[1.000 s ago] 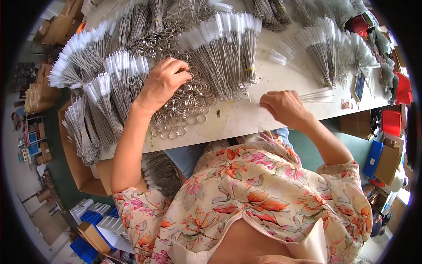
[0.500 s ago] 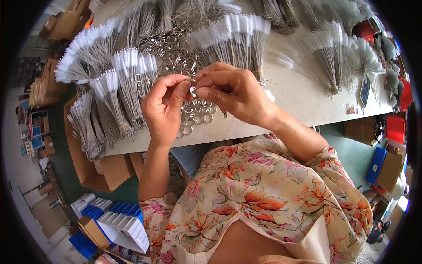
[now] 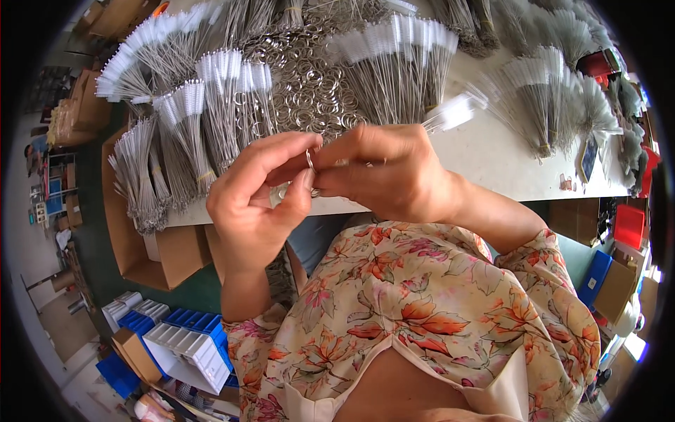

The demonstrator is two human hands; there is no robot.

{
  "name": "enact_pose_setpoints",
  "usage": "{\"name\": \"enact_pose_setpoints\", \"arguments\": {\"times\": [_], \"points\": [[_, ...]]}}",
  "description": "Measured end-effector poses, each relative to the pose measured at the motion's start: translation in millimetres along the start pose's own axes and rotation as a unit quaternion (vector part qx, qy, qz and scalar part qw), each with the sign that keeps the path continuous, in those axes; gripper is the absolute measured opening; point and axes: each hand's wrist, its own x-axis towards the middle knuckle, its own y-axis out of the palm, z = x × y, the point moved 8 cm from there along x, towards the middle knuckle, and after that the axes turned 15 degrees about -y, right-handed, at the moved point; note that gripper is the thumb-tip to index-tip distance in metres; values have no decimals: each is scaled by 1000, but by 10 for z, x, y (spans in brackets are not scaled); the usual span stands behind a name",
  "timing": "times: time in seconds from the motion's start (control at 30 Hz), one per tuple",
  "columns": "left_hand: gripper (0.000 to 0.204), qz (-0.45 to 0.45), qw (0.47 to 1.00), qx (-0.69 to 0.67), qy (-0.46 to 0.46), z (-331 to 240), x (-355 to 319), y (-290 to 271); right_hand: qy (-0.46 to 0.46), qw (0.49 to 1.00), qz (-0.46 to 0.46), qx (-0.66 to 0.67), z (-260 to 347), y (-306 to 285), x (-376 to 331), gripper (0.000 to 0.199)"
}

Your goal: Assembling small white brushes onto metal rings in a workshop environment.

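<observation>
My left hand (image 3: 253, 200) is closed in a pinch on a shiny metal split ring (image 3: 310, 160), which stands on edge between thumb and fingertips. Pressed up against that ring are the fingertips of my right hand (image 3: 394, 172), also closed and slightly blurred. A white-bristled wire brush (image 3: 453, 112) sticks out behind the right hand, smeared by motion; its stem is hidden by the hand, and it appears held there. Both hands are over the near edge of the table, in front of a heap of loose metal rings (image 3: 316, 81).
Bundles of wire brushes (image 3: 401, 63) flank the rings, with more brush bundles (image 3: 186, 105) at left and others (image 3: 538, 98) at right on the white table (image 3: 506, 176). An open cardboard box (image 3: 169, 264) stands below the left edge, near blue and white bins (image 3: 186, 352).
Both hands have come nearer to me. The ring has turned on edge in the left fingers. The white brush head now shows more fully behind the right hand.
</observation>
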Motion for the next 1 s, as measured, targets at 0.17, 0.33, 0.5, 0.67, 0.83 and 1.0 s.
{"name": "enact_pose_setpoints", "arguments": {"times": [0.17,0.33,0.5,0.67,0.83,1.0], "points": [[28,-89,970,154,165,-241,-149,-41,421,793,-131,421,-364,150,-151,16],[30,-124,965,154,174,-192,-138,-58,443,767,-143,441,-386,223,-163,20],[30,-110,974,124,157,-122,-118,-72,441,787,-125,413,-413,225,-189,21],[29,-120,980,53,151,-103,-126,-103,439,770,-134,444,-396,227,-182,21],[30,-107,970,133,171,-124,-117,-35,430,780,-130,437,-419,264,-213,20],[29,-66,981,113,140,-90,-52,-52,431,806,-91,396,-503,207,-209,18]]}}
